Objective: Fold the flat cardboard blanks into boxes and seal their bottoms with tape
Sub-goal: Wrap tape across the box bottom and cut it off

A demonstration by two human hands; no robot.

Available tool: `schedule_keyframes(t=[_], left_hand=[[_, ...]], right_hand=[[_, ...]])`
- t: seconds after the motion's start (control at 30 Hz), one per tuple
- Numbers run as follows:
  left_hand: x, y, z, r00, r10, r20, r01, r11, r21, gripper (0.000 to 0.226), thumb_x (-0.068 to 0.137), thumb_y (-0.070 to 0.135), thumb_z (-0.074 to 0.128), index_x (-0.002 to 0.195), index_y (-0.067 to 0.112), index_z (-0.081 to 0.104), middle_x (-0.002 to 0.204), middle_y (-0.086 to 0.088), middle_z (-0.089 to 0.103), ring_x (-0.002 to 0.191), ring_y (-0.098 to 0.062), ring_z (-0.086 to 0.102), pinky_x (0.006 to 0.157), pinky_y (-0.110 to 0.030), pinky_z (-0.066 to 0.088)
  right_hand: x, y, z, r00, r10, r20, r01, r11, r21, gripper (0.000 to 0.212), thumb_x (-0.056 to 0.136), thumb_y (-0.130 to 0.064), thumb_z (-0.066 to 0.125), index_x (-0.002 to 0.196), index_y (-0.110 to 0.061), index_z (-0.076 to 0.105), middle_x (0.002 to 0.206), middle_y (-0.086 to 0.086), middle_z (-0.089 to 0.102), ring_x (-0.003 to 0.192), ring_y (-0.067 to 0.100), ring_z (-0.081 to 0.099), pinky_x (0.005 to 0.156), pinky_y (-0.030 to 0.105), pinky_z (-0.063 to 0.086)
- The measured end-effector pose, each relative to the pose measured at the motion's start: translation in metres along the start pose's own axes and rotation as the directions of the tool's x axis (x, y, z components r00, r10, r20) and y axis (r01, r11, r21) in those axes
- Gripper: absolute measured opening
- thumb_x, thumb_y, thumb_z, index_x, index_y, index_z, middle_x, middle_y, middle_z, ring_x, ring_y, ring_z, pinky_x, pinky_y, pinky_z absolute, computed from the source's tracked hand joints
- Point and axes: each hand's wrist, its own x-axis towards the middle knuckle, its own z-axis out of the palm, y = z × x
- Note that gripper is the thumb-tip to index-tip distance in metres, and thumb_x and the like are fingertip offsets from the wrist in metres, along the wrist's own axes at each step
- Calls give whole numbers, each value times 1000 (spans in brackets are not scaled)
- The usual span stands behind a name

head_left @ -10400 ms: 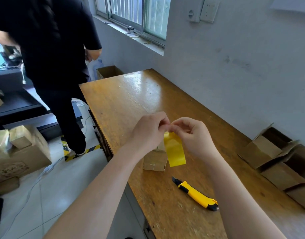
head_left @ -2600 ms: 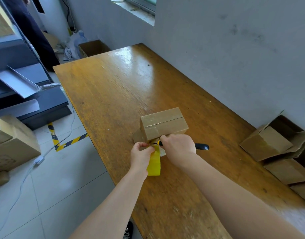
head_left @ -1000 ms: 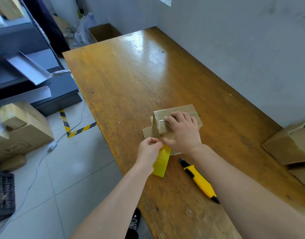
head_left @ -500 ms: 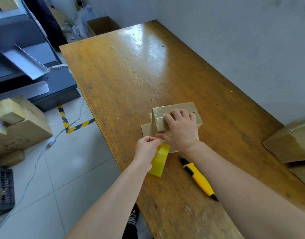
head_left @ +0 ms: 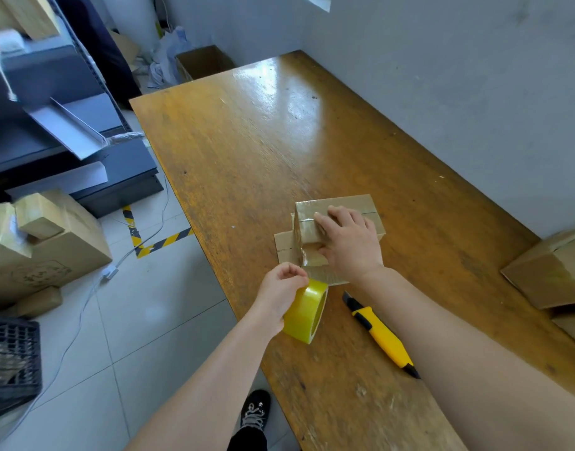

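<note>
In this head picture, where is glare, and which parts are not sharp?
Head view: white glare lies on the far end of the glossy brown wooden table; the upper left corner is soft; the small brown cardboard box and translucent yellow tape roll are sharp.

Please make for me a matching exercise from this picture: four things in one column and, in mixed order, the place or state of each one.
Things:
1. tape roll
2. utility knife
3. small box
4. other boxes

Places or states:
A. pressed under the right hand
B. lying free on the table
C. gripped by the left hand
D. at the picture's right edge, by the wall

Pairs: 1-C, 2-B, 3-A, 4-D
</note>
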Motion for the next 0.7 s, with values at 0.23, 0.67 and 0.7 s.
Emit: schedule_keyframes(t=[0.23, 0.67, 0.7], left_hand=[[-18, 13, 1, 982, 168, 80, -163, 984, -65, 18, 96, 10, 58, 81, 20, 59, 86, -3, 61, 76, -19, 54, 63, -30, 45], [-45, 46, -9, 924, 382, -26, -382, 918, -105, 25, 102, 17, 49, 117, 23, 68, 105, 8, 64, 95, -12, 58, 75, -29, 50], [-47, 47, -10, 919, 394, -25, -395, 913, -104, 25, 102, 17, 49, 117, 24, 67, 105, 7, 65, 95, -12, 58, 74, -29, 50]], right_hand=[[-21, -10, -31, 995, 45, -93, -5, 920, 393, 57, 88, -2, 56, 142, -22, 51, 156, 4, 36, 149, 20, 19, 120, 33, 10], [-63, -34, -61, 992, 93, -80, -8, 702, 712, 20, 90, -27, 69, 109, -29, 74, 118, -20, 65, 108, -8, 54, 95, 18, 45], [-62, -37, -64, 991, 100, -84, -10, 697, 717, 19, 90, -25, 69, 108, -29, 73, 115, -20, 65, 106, -6, 55, 93, 21, 47]])
